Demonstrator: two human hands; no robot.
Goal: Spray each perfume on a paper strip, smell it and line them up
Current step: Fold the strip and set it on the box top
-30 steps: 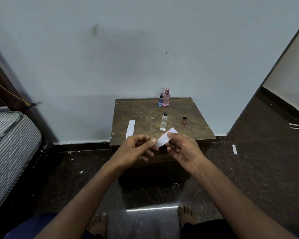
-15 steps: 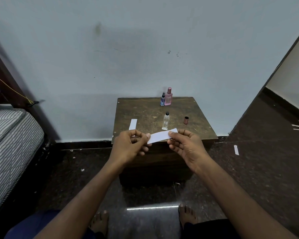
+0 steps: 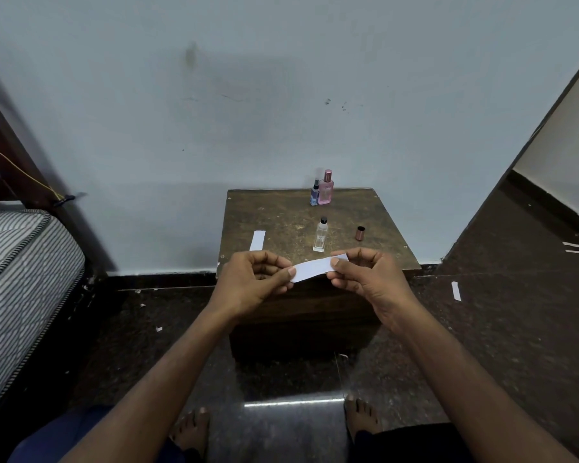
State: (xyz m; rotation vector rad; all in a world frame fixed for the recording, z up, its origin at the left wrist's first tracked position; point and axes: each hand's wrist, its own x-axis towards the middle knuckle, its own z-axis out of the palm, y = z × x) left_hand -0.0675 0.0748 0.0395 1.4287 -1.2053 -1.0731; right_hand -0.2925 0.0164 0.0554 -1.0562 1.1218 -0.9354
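A white paper strip (image 3: pixel 315 269) is stretched almost level between my hands, above the front edge of the small wooden table (image 3: pixel 281 215). My left hand (image 3: pixel 253 284) pinches its left end and my right hand (image 3: pixel 368 279) pinches its right end. Behind the strip a clear uncapped perfume bottle (image 3: pixel 320 236) stands on the table, with its copper cap (image 3: pixel 359 233) standing to its right. At the back edge stand a pink perfume bottle (image 3: pixel 326 188) and a smaller blue one (image 3: pixel 314 192), touching. Another paper strip (image 3: pixel 257 240) lies flat on the table's left side.
A striped mattress (image 3: pixel 24 262) on a dark bed frame stands at the left. Paper strips (image 3: pixel 455 291) and scraps lie on the dark floor to the right. A wall rises right behind the table. My bare feet (image 3: pixel 194 429) rest on the floor below.
The strip was tilted up to the right and mostly covered by my hands a second ago; my hands have drawn apart and it now lies nearly level at full length.
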